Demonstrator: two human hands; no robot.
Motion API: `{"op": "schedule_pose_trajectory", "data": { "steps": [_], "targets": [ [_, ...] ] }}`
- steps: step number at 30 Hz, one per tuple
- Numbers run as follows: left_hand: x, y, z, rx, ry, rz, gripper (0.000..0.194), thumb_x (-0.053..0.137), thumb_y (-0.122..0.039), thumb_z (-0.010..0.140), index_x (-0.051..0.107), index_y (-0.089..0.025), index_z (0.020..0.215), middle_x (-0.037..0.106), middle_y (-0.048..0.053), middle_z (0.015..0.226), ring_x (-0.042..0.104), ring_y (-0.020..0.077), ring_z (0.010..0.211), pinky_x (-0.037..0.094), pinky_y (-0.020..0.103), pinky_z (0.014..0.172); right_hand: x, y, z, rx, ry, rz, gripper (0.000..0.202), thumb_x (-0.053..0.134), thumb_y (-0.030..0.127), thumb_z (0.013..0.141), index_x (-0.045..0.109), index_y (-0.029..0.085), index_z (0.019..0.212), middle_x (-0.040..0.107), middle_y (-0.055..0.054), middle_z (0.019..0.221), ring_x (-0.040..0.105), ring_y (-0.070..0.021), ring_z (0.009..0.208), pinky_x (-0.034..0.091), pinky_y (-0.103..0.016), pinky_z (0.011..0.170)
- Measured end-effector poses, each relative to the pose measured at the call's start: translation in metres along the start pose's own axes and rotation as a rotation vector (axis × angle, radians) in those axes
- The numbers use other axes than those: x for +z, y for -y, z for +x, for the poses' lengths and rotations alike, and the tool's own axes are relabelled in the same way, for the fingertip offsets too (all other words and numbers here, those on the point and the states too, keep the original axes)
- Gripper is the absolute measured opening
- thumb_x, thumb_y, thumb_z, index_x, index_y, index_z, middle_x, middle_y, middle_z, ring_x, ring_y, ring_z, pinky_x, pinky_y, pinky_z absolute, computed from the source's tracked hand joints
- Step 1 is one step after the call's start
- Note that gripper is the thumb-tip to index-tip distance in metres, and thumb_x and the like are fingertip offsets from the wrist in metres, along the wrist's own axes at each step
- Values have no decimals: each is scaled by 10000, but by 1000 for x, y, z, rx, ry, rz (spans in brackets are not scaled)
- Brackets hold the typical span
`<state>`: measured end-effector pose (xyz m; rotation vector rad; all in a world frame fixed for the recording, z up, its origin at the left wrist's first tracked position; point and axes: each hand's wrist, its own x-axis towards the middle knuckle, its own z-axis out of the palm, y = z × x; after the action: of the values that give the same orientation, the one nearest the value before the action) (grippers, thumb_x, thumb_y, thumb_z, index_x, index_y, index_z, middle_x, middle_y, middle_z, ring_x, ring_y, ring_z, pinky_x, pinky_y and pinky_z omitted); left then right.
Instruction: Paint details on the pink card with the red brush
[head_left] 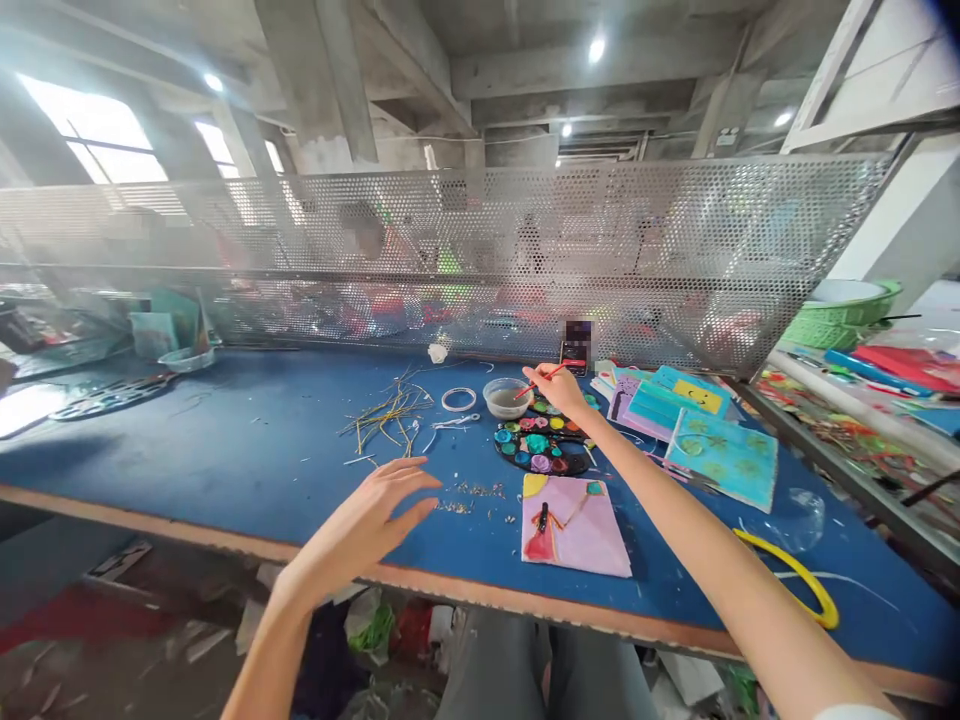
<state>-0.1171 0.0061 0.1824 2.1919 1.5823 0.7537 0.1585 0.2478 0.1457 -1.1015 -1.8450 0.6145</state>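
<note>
Right hand (564, 390) reaches far across the blue table (225, 450), fingers pinched on a thin red paintbrush (541, 378); the brush's long axis runs left-right with a slight tilt, the tip pointing left and a bit down at the small clear water cup (506, 397), the handle end rising toward the right out of the grip. Tip sits at the cup's rim; cannot tell if it is in the water. Just near of that hand lies the black paint palette (541, 447) with coloured wells. Left hand (367, 525) hovers open over the near table edge, fingers spread wide, holding nothing, pointing right toward small scraps. A pink painted canvas (576, 525) lies near of the palette, turquoise painted canvases (720, 455) to the right, dry straw stems (390, 412) left of the cup, a yellow ring (802, 580) at near right
</note>
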Motion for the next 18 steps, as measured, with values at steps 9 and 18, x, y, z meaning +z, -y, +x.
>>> {"op": "schedule_pose_trajectory", "data": {
  "steps": [9, 18],
  "targets": [
    [56, -6, 177, 153, -223, -373, 317, 594, -415, 886, 617, -151, 1059, 637, 65, 1115, 586, 202, 1093, 466, 466, 1000, 10, 19, 5, -38, 68, -229, 312, 562, 378, 930, 592, 163, 1155, 624, -80, 1160, 627, -188, 1001, 548, -405, 868],
    [39, -35, 268, 119, -438, -777, 457, 470, -534, 924, 585, -151, 1146, 631, 87, 1166, 610, 198, 1076, 500, 447, 964, 1, 24, 21, -40, 98, -332, 290, 553, 390, 935, 612, 147, 1082, 654, -57, 1038, 643, -157, 892, 559, -365, 803]
  ]
}}
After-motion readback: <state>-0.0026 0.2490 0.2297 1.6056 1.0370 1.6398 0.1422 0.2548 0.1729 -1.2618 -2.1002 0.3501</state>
